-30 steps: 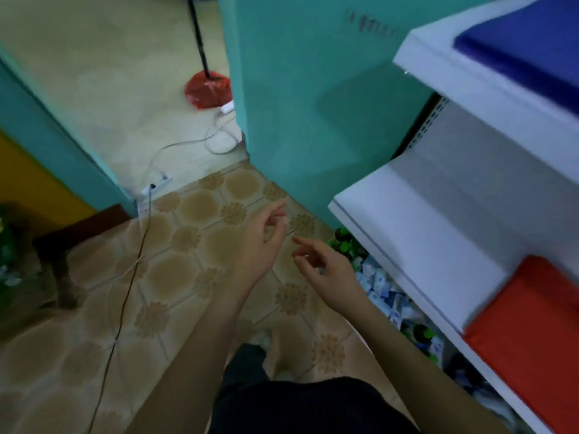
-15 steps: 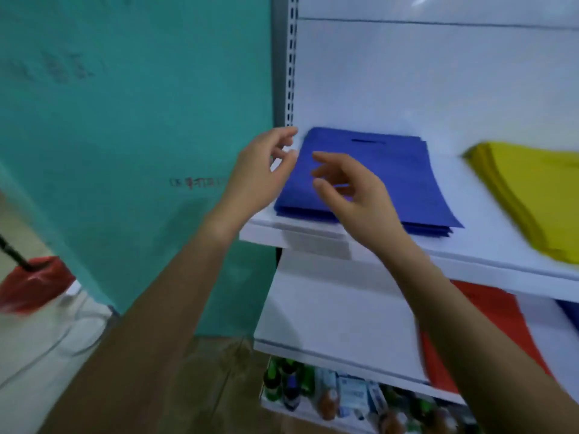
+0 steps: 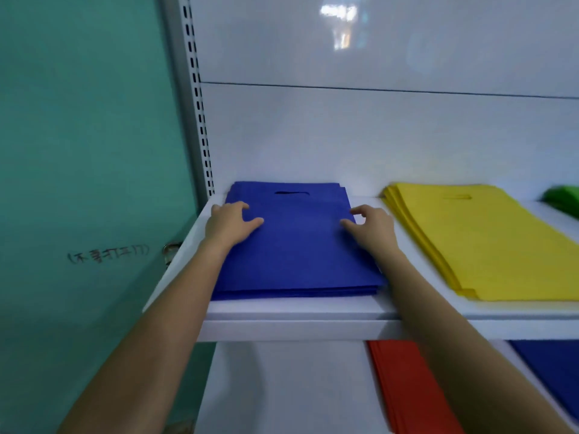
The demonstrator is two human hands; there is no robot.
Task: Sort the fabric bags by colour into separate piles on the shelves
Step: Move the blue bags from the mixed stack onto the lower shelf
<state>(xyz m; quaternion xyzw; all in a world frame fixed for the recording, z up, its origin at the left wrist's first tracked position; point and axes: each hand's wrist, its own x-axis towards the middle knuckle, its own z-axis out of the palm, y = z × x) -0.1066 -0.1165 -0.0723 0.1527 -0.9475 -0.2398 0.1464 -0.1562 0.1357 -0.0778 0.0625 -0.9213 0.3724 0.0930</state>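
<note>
Two bare forearms reach up from the bottom edge. Beneath them, on the white lower shelf [image 3: 282, 386], lie a flat orange-red pile of fabric bags [image 3: 404, 386] and, to its right, part of a dark blue fabric pile [image 3: 557, 371].

Above, on the white upper shelf [image 3: 297, 311], sits the stack of royal-blue fabric bags with a cut-out handle slot [image 3: 297, 252], at the shelf's left end. The left hand [image 3: 232, 225] rests on its left edge and the right hand [image 3: 374, 228] on its right edge. Each thumb lies on the top bag and the fingers are bent; I cannot tell whether they clasp the stack.

Just beside it, apart, lies a stack of yellow fabric bags [image 3: 488, 245], then a corner of green fabric [image 3: 562, 198]. Behind stand the glossy white back panel [image 3: 344, 136] and the teal wall [image 3: 94, 151].
</note>
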